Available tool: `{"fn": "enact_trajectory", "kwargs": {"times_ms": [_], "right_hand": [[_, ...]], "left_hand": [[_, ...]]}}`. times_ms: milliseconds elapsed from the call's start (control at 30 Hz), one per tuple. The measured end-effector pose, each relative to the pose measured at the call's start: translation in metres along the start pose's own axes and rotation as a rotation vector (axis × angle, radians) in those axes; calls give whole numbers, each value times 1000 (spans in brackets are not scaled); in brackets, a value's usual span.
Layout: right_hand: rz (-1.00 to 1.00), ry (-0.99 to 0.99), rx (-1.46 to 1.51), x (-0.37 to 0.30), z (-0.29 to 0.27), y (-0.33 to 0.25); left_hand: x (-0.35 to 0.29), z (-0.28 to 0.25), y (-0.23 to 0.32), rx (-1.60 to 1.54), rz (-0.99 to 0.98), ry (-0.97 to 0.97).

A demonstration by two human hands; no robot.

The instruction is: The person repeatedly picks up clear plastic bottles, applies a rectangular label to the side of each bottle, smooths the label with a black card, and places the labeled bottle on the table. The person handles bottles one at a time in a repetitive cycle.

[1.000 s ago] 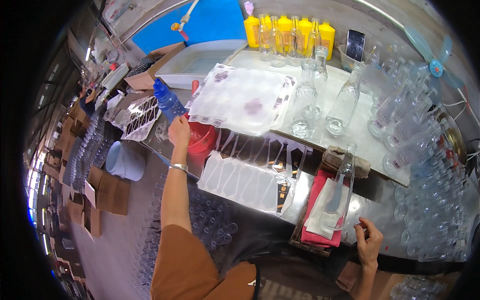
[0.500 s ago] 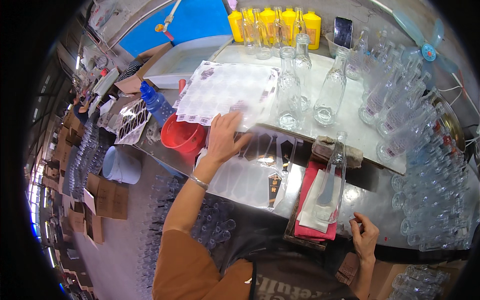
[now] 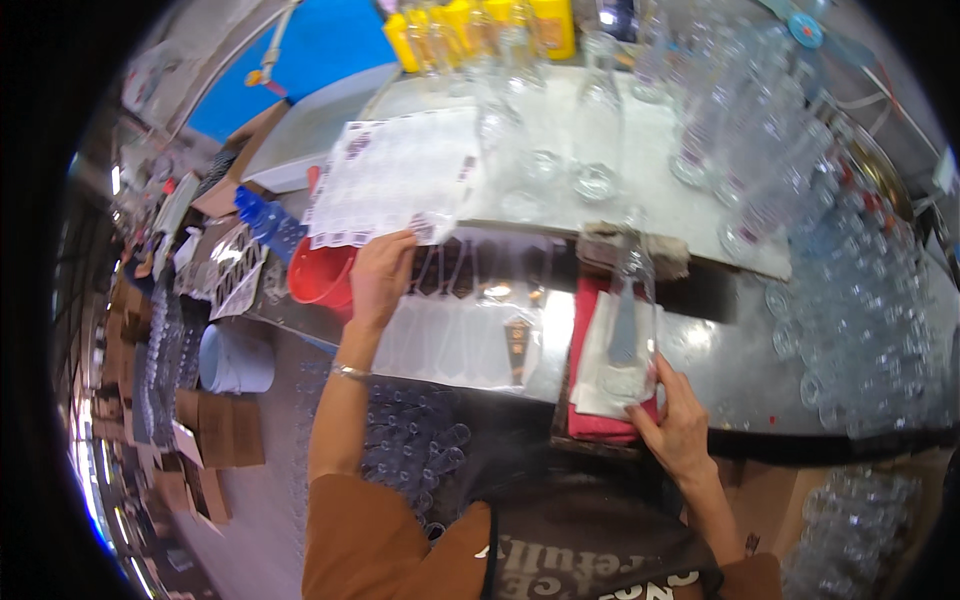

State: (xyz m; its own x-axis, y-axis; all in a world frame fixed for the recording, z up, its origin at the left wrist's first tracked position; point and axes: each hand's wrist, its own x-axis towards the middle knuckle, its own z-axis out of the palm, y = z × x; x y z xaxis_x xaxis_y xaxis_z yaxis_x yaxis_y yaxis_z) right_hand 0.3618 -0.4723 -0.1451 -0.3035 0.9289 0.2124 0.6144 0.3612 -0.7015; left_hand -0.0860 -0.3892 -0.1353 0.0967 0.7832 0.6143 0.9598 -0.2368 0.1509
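Note:
My left hand (image 3: 385,275) is at the near edge of a white label sheet (image 3: 380,165), its fingers pressed together beside a purple-printed label; motion blur hides the exact grip. Farther right, my right hand (image 3: 680,425) curls round the base of a clear glass bottle (image 3: 628,330), thumb on the near side and fingers along the right. That bottle lies with its neck away from me, on a folded white cloth (image 3: 598,385) over a red cloth (image 3: 585,350). A brick-like block (image 3: 655,252) is under its neck. Below my left hand is a clear sheet with dark bottle-shaped prints (image 3: 450,340).
Clear bottles (image 3: 598,130) stand on the white board (image 3: 650,110), with yellow containers (image 3: 553,28) behind. Many bottles (image 3: 860,310) crowd the right side. A red bucket (image 3: 320,275) and blue bottle (image 3: 268,222) are at left; a white bucket (image 3: 238,360) is on the floor.
My right hand has moved from the bare metal tabletop onto the lying bottle's base. My left hand's spread fingers have come together at the label sheet's edge. The whole view has shifted.

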Motion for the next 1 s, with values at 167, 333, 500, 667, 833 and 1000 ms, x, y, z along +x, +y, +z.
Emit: {"fn": "enact_trajectory", "kwargs": {"times_ms": [167,333,500,667,833,1000], "right_hand": [[-66,119,-58,2,4,0],[-51,114,-105,1,3,-5],[-60,87,-95,3,0,-6],[-51,61,-73,4,0,-4],[-81,83,-51,5,1,-2],[-105,68,2,5,0,3]], "left_hand": [[-18,-13,49,-734,-619,-288],[6,-17,170,-803,-295,-321],[-2,-18,253,-367,201,-304],[-29,-9,262,-409,184,-434],[-8,10,237,-606,138,-270],[-7,31,235,-656,11,-303]]}}
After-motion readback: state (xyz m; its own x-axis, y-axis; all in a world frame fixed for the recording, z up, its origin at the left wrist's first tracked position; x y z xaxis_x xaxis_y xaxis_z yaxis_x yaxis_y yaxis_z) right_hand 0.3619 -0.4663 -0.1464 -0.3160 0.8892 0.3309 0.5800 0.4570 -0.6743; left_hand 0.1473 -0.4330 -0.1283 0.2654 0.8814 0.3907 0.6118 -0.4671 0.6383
